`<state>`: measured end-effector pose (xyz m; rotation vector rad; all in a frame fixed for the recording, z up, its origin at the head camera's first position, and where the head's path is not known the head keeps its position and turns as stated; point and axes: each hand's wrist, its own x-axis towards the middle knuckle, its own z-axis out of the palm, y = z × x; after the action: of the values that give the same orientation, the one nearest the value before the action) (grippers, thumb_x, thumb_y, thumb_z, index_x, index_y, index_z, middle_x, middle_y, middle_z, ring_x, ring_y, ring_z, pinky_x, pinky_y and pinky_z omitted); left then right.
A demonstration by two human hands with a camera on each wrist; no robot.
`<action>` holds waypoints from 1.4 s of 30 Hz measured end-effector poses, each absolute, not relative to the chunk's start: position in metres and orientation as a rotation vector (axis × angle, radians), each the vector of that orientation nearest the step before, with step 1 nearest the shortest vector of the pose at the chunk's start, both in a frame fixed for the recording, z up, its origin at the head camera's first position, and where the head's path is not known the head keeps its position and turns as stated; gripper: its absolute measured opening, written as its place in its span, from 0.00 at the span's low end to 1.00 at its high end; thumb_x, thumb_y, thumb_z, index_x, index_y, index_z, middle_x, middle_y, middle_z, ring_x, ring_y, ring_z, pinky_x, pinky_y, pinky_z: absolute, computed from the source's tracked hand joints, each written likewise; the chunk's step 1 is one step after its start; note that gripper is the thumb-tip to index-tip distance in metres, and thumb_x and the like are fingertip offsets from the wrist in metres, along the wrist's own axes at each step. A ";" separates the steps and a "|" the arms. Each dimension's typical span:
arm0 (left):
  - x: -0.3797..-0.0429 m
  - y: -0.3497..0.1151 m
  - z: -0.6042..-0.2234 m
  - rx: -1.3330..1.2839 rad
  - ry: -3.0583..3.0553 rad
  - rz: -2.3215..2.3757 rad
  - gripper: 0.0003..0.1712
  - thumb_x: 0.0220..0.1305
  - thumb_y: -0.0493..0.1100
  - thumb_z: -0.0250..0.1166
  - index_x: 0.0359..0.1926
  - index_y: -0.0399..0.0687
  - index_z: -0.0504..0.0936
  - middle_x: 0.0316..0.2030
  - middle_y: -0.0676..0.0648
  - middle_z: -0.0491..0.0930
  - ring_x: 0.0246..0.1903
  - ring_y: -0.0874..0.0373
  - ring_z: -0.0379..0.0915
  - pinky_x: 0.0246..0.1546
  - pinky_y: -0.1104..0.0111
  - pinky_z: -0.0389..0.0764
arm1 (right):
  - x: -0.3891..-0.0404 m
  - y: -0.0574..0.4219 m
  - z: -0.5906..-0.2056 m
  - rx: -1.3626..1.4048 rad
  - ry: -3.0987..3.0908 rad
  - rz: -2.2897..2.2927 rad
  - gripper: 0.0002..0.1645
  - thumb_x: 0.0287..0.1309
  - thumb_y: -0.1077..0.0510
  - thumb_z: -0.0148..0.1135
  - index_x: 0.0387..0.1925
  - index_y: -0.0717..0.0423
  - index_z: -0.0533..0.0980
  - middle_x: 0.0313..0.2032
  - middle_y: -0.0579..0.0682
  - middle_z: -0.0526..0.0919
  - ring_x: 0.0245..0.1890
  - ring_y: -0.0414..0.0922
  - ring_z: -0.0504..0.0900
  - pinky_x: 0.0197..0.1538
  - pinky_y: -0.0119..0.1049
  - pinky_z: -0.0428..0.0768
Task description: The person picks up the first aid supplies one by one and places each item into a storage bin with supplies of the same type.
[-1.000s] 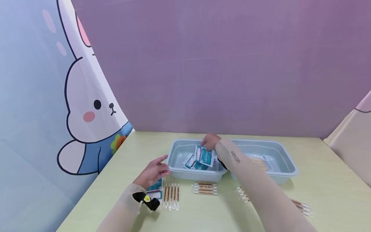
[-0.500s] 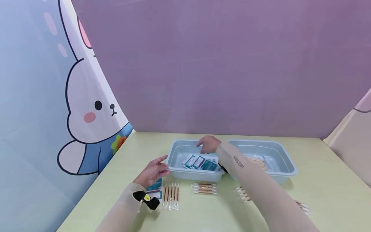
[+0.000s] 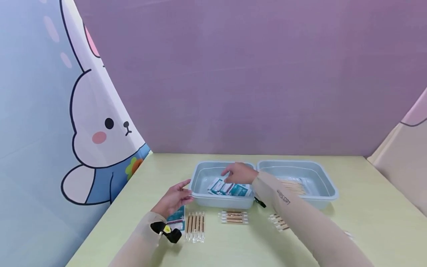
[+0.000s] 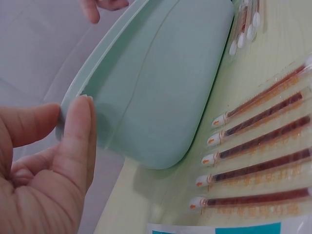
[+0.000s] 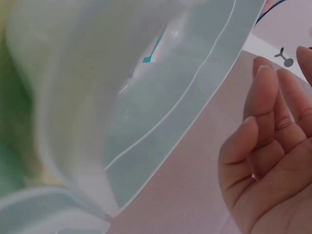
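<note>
My left hand (image 3: 173,199) pinches the rim at the left end of a pale blue-green plastic basin (image 3: 223,202); the left wrist view shows thumb and fingers (image 4: 75,126) at that rim. Several teal-and-white sachets (image 3: 230,188) lie in a loose pile inside. Over this basin hovers my right hand (image 3: 240,173), with nothing seen in it. In the right wrist view its fingers (image 5: 263,97) are loosely bent and apart from the basin wall (image 5: 195,92).
A second basin (image 3: 328,193) stands at the right, holding wooden sticks (image 3: 293,186). In front lie liquid-filled swabs (image 3: 195,227), more swabs (image 3: 235,217), another bundle (image 3: 278,222) partly under the right arm, and a teal sachet (image 3: 176,218) by the left wrist.
One second ago my right hand held a sachet above the left basin. It let go, and the sachet dropped onto the pile. The hand has since come slightly lower; the left hand stays put.
</note>
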<state>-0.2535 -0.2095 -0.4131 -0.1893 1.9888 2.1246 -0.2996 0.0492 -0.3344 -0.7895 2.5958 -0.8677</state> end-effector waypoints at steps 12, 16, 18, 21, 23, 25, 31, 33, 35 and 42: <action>-0.253 -0.222 -0.409 -0.220 2.019 2.091 0.30 0.68 0.30 0.54 0.70 0.39 0.60 0.38 0.40 0.75 0.29 0.56 0.77 0.47 0.60 0.80 | -0.279 0.024 -0.357 -1.043 2.474 -0.954 0.12 0.57 0.63 0.65 0.44 0.58 0.82 0.29 0.43 0.83 0.27 0.38 0.78 0.34 0.32 0.78; -0.253 -0.225 -0.409 -0.212 2.017 2.091 0.30 0.68 0.30 0.54 0.70 0.39 0.60 0.38 0.40 0.75 0.29 0.56 0.77 0.47 0.59 0.80 | -0.263 0.007 -0.363 -1.086 2.428 -0.946 0.12 0.56 0.64 0.64 0.44 0.60 0.82 0.27 0.43 0.81 0.25 0.36 0.76 0.33 0.30 0.77; -0.253 -0.226 -0.408 -0.213 2.016 2.092 0.30 0.68 0.30 0.54 0.70 0.39 0.60 0.39 0.40 0.75 0.29 0.56 0.78 0.47 0.59 0.80 | -0.255 -0.002 -0.364 -1.097 2.421 -0.925 0.13 0.56 0.64 0.64 0.44 0.60 0.82 0.27 0.41 0.81 0.26 0.35 0.75 0.34 0.29 0.76; -0.252 -0.227 -0.407 -0.210 2.021 2.092 0.30 0.68 0.29 0.53 0.70 0.38 0.60 0.38 0.40 0.75 0.29 0.57 0.78 0.46 0.60 0.80 | -0.243 -0.017 -0.367 -1.106 2.407 -0.879 0.14 0.56 0.64 0.64 0.45 0.60 0.81 0.26 0.41 0.80 0.24 0.34 0.73 0.31 0.28 0.75; -0.251 -0.228 -0.406 -0.201 2.027 2.091 0.30 0.68 0.29 0.53 0.70 0.38 0.60 0.38 0.41 0.75 0.29 0.58 0.77 0.46 0.61 0.80 | -0.237 -0.027 -0.370 -1.113 2.379 -0.850 0.14 0.56 0.64 0.64 0.46 0.60 0.81 0.25 0.42 0.80 0.21 0.33 0.72 0.28 0.26 0.73; -0.250 -0.229 -0.405 -0.180 2.030 2.088 0.30 0.68 0.29 0.53 0.70 0.37 0.60 0.37 0.41 0.76 0.29 0.58 0.78 0.45 0.62 0.81 | -0.231 -0.036 -0.374 -1.136 2.376 -0.798 0.14 0.57 0.63 0.64 0.47 0.58 0.81 0.24 0.41 0.80 0.20 0.33 0.71 0.27 0.25 0.73; -0.250 -0.228 -0.405 -0.148 2.032 2.085 0.31 0.68 0.28 0.53 0.70 0.36 0.59 0.36 0.42 0.77 0.29 0.58 0.79 0.41 0.66 0.82 | -0.223 -0.057 -0.381 -1.253 2.422 -0.663 0.14 0.56 0.62 0.65 0.46 0.56 0.83 0.25 0.39 0.81 0.21 0.30 0.71 0.28 0.21 0.72; -0.250 -0.227 -0.406 -0.152 2.034 2.087 0.31 0.68 0.28 0.53 0.70 0.36 0.59 0.36 0.42 0.77 0.29 0.58 0.79 0.40 0.66 0.82 | -0.223 -0.060 -0.384 -1.284 2.442 -0.627 0.15 0.55 0.62 0.66 0.45 0.56 0.83 0.27 0.39 0.82 0.22 0.29 0.72 0.29 0.20 0.72; -0.250 -0.227 -0.405 -0.147 2.029 2.091 0.31 0.68 0.28 0.53 0.70 0.36 0.59 0.36 0.42 0.77 0.29 0.58 0.79 0.39 0.66 0.82 | -0.224 -0.061 -0.387 -1.297 2.448 -0.608 0.15 0.53 0.62 0.67 0.45 0.55 0.83 0.29 0.40 0.83 0.24 0.29 0.73 0.30 0.20 0.72; -0.250 -0.227 -0.405 -0.139 2.026 2.099 0.30 0.68 0.27 0.52 0.70 0.34 0.59 0.34 0.43 0.77 0.28 0.59 0.78 0.40 0.65 0.82 | -0.224 -0.060 -0.393 -1.175 2.405 -0.687 0.14 0.51 0.64 0.68 0.42 0.55 0.83 0.28 0.42 0.84 0.25 0.30 0.76 0.31 0.22 0.74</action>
<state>-0.2504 -0.2271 -0.4049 -0.1395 2.0260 2.0992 -0.2242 -0.0599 -0.3929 -1.1753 2.4046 -0.6866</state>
